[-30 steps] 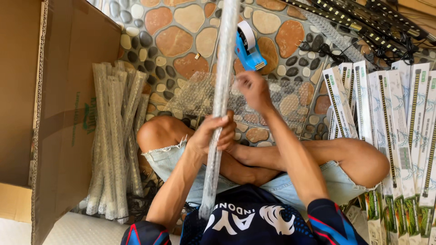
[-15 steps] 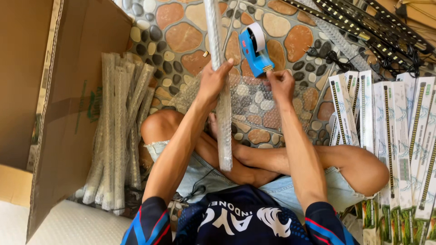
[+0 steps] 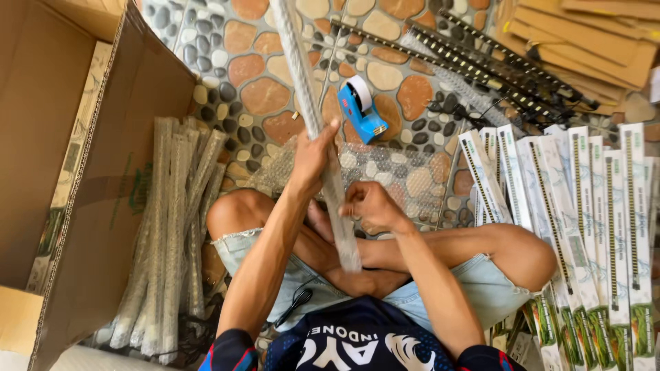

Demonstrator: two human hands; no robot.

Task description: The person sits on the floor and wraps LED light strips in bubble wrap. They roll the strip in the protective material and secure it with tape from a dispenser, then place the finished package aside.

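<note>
Below me, seated cross-legged on a pebble-patterned floor [image 3: 268,96], I hold one long thin strip wrapped in bubble wrap [image 3: 313,117]. Its long axis runs near to far, tilted slightly left at the far end, its near end resting at my crossed ankles. My left hand [image 3: 313,154] is wrapped around the strip about midway, fingers closed on it. My right hand [image 3: 368,206] sits just right of the strip, lower and nearer, curled into a loose fist pinching at the wrap. A blue tape dispenser [image 3: 363,110] lies on the floor just beyond the hands. Left of me, a heap of wrapped strips [image 3: 172,233] leans by an open cardboard box [image 3: 82,185]. Right of me lie white retail packs [image 3: 591,227], fanned side by side
</note>
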